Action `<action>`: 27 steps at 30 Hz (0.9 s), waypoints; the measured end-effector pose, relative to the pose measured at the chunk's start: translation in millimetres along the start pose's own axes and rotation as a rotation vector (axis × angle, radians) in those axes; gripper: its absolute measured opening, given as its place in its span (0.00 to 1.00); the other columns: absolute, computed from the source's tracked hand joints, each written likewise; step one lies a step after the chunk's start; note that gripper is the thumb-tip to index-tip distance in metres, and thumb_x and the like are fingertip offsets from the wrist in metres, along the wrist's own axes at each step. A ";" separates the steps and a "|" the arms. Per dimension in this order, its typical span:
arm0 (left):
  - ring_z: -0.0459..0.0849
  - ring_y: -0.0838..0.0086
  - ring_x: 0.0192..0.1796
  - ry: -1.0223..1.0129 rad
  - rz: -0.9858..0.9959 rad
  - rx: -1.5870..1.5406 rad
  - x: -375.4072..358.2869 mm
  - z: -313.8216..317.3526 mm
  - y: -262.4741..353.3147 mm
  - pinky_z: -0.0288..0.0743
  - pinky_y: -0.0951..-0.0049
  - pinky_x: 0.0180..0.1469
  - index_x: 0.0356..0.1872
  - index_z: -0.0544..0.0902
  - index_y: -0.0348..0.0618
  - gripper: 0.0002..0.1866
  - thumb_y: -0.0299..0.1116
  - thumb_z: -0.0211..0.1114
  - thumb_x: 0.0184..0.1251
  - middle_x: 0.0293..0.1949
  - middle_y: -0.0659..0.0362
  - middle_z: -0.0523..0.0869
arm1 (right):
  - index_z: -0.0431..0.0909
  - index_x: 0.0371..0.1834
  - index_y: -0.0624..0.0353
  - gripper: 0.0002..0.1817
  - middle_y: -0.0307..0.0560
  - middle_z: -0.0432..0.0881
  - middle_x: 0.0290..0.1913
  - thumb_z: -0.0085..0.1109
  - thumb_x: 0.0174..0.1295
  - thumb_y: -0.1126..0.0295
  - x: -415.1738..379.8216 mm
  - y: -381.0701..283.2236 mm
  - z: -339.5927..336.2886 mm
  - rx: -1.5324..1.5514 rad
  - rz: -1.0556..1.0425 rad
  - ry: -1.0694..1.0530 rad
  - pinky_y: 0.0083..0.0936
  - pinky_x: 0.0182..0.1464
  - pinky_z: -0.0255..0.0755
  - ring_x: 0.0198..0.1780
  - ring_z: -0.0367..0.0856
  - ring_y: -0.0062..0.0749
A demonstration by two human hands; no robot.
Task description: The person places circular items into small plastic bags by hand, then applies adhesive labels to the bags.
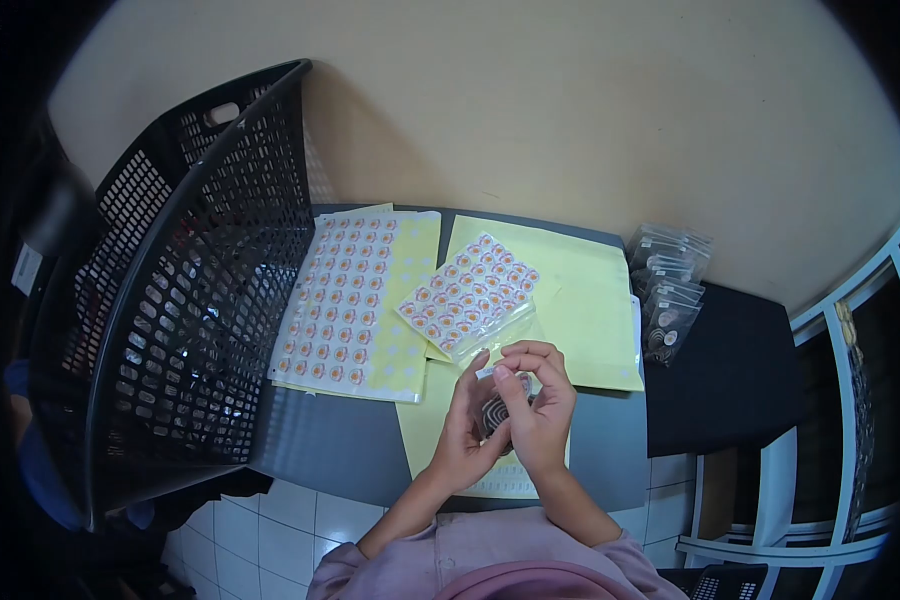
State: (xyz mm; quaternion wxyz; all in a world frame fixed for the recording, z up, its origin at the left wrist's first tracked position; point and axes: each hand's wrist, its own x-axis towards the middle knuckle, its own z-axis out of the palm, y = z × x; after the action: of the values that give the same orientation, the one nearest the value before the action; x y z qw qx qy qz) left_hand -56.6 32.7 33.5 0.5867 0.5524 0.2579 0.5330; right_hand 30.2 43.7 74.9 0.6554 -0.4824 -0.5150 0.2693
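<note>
Both my hands meet over the front of the table around a small clear plastic bag point(493, 416) with a dark, ringed round item inside. My left hand point(460, 432) is curled round the bag's left side. On the right, my right hand point(541, 408) closes on its upper edge, thumb against fingers. Just beyond my fingertips lies a smaller sticker sheet point(470, 290) with orange and red round stickers, and a clear plastic piece point(500, 330) rests at its lower edge. Yellow backing paper point(420, 415) lies under my hands.
A large black basket point(190, 250) stands at the left. A big sticker sheet point(345, 300) lies beside it. Yellow sheets point(580, 300) cover the table's back right. Several bagged items point(670, 290) are stacked on a black surface point(735, 370). A white-framed rack point(840, 350) is far right.
</note>
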 end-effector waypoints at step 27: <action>0.63 0.59 0.61 -0.081 0.171 0.151 -3.7 0.3 -14.7 0.65 0.65 0.56 0.65 0.32 0.43 0.46 0.16 0.55 0.50 0.60 0.46 0.55 | 0.80 0.23 0.58 0.04 0.43 0.74 0.40 0.63 0.42 0.75 -4.0 -1.6 0.3 -0.233 -0.102 0.028 0.22 0.41 0.62 0.41 0.67 0.27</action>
State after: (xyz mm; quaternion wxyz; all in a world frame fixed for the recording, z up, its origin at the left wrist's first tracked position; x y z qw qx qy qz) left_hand -52.4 31.8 18.9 0.5057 0.6360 0.2252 0.5376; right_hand 28.4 39.7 74.7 0.6148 -0.5320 -0.5577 0.1672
